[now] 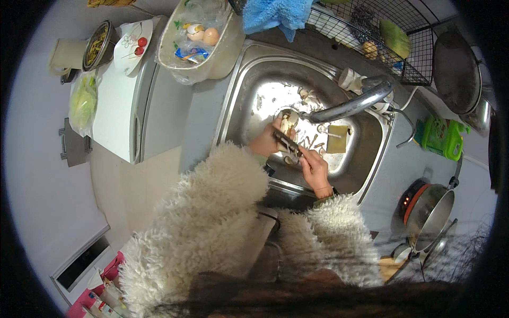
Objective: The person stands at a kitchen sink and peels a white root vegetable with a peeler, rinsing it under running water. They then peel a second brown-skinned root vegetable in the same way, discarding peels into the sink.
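Observation:
Both my hands are over a stainless steel sink (254, 75). My left hand (264, 141), blurred, grips a pale, partly peeled vegetable (287, 124) below the tip of the chrome faucet (346, 107); its kind is not clear. In my right hand (316, 171) is a dark peeling tool (285, 141), held close against the vegetable, with pale shreds on it. I cannot tell whether it is a knife or a peeler. Brown and whitish peel scraps (308, 99) lie scattered on the sink floor. A flat olive-yellow square piece (337, 139) rests there to the right.
A bin (226, 51) holding eggshells stands left of the sink. Behind are a black wire basket (417, 55) and a blue towel (276, 16). On the right counter sit a green jug (441, 137) and a pan (431, 214) beside glowing red lights. A white cabinet (115, 111) stands left.

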A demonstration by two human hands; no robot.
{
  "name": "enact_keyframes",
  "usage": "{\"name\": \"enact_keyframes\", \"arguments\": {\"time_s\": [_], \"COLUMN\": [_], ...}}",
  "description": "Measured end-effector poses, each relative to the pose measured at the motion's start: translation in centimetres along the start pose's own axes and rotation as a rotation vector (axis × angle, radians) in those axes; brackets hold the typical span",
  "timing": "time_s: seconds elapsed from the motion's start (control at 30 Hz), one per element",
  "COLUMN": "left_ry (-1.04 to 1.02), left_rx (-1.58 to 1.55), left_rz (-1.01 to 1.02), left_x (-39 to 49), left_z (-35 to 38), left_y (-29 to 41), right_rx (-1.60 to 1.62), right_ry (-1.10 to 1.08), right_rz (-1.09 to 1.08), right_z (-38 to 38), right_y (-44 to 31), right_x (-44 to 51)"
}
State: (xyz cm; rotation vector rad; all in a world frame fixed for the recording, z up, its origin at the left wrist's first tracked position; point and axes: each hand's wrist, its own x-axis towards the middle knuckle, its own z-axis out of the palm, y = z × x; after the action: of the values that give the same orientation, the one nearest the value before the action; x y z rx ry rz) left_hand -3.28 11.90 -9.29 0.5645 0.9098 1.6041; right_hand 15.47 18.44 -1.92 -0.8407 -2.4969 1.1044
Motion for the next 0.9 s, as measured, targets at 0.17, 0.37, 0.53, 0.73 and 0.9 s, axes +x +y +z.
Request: {"name": "enact_keyframes", "arguments": {"time_s": [0.17,0.37,0.53,0.73,0.9], "left_ry": [0.2,-0.015,-0.004,-0.077,0.011], "left_rx": [-0.1,-0.007,0.131,0.793,0.53], "left_rz": [-0.356,-0.08,-0.123,0.395,0.257], "left_x": [0.6,-0.9,-1.0,-0.7,-1.1], "left_z": [0.6,1.4,1.8,2.0,3.0], "left_y": [0.0,1.3,2.2,3.0,2.7], "right_rx": [0.039,0.02,-0.016,-0.05,-0.017], "right_ry": [-0.021,0.034,0.08,0.111,0.127], "right_rz": [-0.033,-0.027,-0.057,-0.023,-0.006], "right_z": [0.2,0.1,0.2,0.3,0.4], "right_y": [-0.2,0.5,0.9,1.4,1.5], "right_x": [-0.2,0.1,0.1,0.1,-0.1]}}
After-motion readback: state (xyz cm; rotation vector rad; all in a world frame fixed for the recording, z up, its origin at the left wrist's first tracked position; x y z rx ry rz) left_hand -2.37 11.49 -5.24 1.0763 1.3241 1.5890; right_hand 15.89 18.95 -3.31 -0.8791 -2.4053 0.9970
